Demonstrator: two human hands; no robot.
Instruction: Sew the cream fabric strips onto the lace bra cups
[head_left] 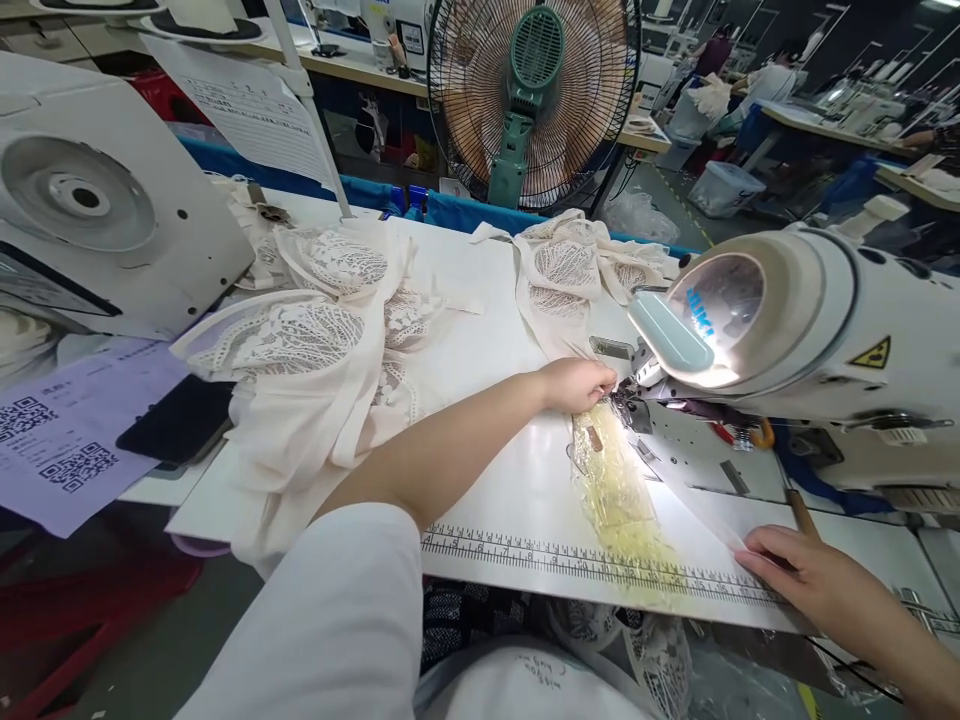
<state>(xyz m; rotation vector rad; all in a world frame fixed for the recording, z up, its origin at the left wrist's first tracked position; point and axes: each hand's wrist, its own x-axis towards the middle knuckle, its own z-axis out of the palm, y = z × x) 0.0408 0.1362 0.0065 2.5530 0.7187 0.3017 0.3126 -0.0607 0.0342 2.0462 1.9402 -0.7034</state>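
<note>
My left hand (pixel 577 384) is closed, its fingertips pinched right beside the presser foot (pixel 626 392) of a white sewing machine (pixel 780 300). A cream lace bra (pixel 559 275) lies behind it, and its band runs down under that hand; the fingers hide the pinched part. Near the table's front edge, my right hand (pixel 799 565) pinches the end of a thin whitish strip (pixel 697 510). That strip stretches diagonally up to the presser foot. Yellowish clear tape (pixel 619 490) covers the tabletop between my hands.
Several cream lace bras (pixel 300 345) are heaped at the left. Beyond them are a dark phone (pixel 180 420), a purple printed sheet (pixel 67 440) and another machine (pixel 105 190). A ruler strip (pixel 525 553) lines the front edge. A large fan (pixel 532 100) stands behind the table.
</note>
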